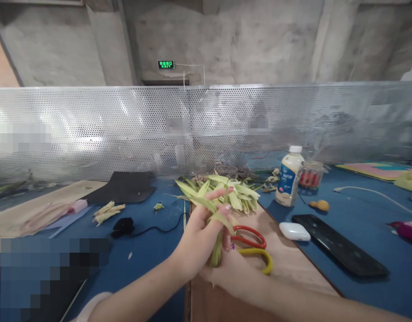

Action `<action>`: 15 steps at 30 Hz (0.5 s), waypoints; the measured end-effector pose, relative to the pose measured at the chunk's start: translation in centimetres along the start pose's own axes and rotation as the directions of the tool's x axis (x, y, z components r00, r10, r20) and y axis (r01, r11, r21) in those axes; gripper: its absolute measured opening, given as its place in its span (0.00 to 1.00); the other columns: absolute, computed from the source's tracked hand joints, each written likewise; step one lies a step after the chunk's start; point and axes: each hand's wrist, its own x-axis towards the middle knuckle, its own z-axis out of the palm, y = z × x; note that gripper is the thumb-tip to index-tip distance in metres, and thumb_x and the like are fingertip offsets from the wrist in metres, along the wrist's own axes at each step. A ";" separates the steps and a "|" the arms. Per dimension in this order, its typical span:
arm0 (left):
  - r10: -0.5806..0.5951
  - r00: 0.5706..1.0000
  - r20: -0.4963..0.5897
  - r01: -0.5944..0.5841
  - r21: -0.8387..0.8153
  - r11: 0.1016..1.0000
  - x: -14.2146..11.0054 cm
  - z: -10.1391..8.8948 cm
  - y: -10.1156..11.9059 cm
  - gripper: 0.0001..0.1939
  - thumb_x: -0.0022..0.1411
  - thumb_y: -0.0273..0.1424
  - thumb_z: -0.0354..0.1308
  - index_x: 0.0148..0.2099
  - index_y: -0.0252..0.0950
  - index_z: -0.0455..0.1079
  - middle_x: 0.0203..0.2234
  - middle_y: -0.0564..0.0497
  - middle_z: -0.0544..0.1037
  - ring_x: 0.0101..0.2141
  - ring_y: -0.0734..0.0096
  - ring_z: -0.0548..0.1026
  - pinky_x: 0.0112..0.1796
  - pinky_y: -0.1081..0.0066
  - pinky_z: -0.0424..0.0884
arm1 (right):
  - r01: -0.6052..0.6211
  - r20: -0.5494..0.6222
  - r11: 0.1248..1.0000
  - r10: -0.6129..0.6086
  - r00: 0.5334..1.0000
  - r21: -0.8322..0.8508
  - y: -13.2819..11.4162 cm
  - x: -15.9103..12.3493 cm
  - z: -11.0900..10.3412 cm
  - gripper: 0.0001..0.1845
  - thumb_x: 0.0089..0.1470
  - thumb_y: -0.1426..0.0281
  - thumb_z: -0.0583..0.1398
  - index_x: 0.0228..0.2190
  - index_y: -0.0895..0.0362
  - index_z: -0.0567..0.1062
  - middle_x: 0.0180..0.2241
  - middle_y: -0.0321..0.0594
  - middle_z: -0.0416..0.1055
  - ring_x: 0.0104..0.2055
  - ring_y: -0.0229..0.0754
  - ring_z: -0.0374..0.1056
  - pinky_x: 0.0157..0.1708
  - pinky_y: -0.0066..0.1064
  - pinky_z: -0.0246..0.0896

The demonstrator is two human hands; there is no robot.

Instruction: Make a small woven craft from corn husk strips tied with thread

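Left hand (202, 232) reaches in from lower left, wrist raised, index finger extended and thumb bent over the leaves. Right hand (231, 268) comes from lower right, partly hidden under the left, fingers curled around the stem end. Both hold a bundle (216, 250) between them, above the board (286, 241); exact finger grip hard to tell. Bundle: green, narrow, upright below, pale strips splaying at top. Leaf pile (237, 194) behind; red-and-yellow scissors (254, 245) just beside the right hand.
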 end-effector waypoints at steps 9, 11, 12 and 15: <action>-0.003 0.999 0.046 0.010 -0.155 0.988 0.8 0.0 0.4 0.20 0.62 0.41 0.40 0.41 0.34 0.68 0.16 0.56 0.64 0.18 0.79 0.64 0.23 0.76 0.63 | -0.135 -0.046 0.990 0.137 0.990 0.049 1.2 -0.4 0.3 0.06 0.45 0.72 0.55 0.20 0.58 0.62 0.16 0.31 0.62 0.18 0.32 0.60 0.17 0.21 0.53; -0.021 0.997 0.071 0.032 -0.152 0.988 0.9 0.1 0.6 0.21 0.62 0.42 0.40 0.40 0.33 0.68 0.16 0.56 0.64 0.17 0.80 0.64 0.22 0.76 0.63 | -0.160 -0.050 0.986 0.163 0.985 0.050 0.8 -0.4 0.3 0.08 0.45 0.73 0.54 0.18 0.58 0.61 0.14 0.30 0.60 0.17 0.31 0.59 0.17 0.21 0.52; -0.026 0.996 0.084 0.037 -0.138 0.990 0.9 0.2 0.7 0.21 0.62 0.42 0.39 0.41 0.33 0.67 0.16 0.56 0.64 0.17 0.80 0.63 0.22 0.76 0.63 | -0.175 -0.040 0.983 0.177 0.983 0.054 0.7 -0.4 0.3 0.09 0.45 0.73 0.54 0.17 0.58 0.60 0.13 0.30 0.59 0.16 0.31 0.59 0.16 0.20 0.52; 0.002 0.995 0.104 0.008 -0.091 0.996 1.0 0.5 1.3 0.19 0.62 0.42 0.41 0.45 0.36 0.65 0.16 0.57 0.64 0.15 0.81 0.62 0.18 0.77 0.62 | -0.192 0.012 0.979 0.191 0.981 0.072 0.7 -0.3 0.4 0.11 0.45 0.73 0.53 0.16 0.57 0.59 0.10 0.28 0.57 0.13 0.30 0.56 0.14 0.20 0.50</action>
